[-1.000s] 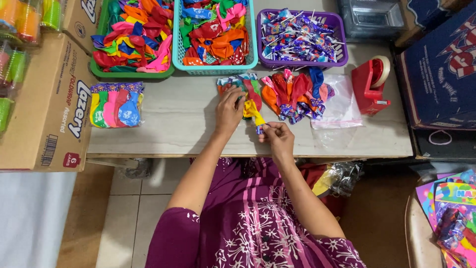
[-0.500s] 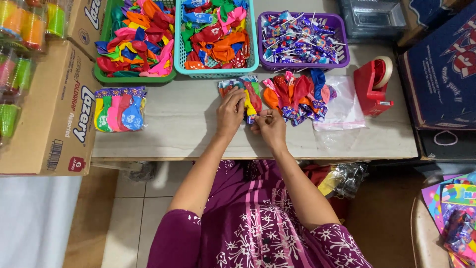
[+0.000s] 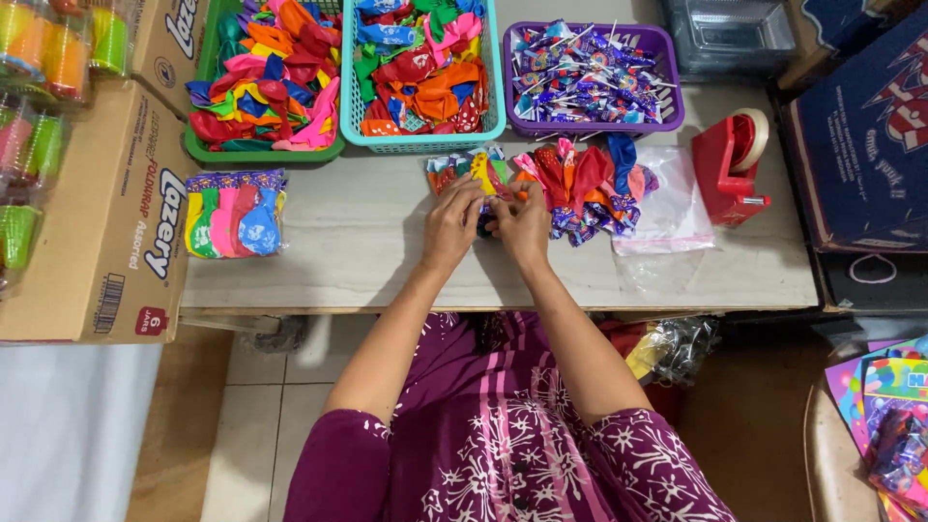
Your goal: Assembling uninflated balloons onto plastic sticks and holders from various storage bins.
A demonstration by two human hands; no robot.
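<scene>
now left hand (image 3: 452,222) and right hand (image 3: 522,224) touching, closed over balloon pile (image 3: 570,184).

Purple patterned garment, bare forearms

Below the table (image 3: 387,261), the short-sleeved purple garment (image 3: 503,454) shows white floral print and pink stripes; both hands wear nothing.

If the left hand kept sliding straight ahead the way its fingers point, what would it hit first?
Probably the loose heap of colourful balloons on the grey table: the left hand points up and slightly right, fingertips already at the heap's near edge. Beyond lies the teal plastic basket.
</scene>
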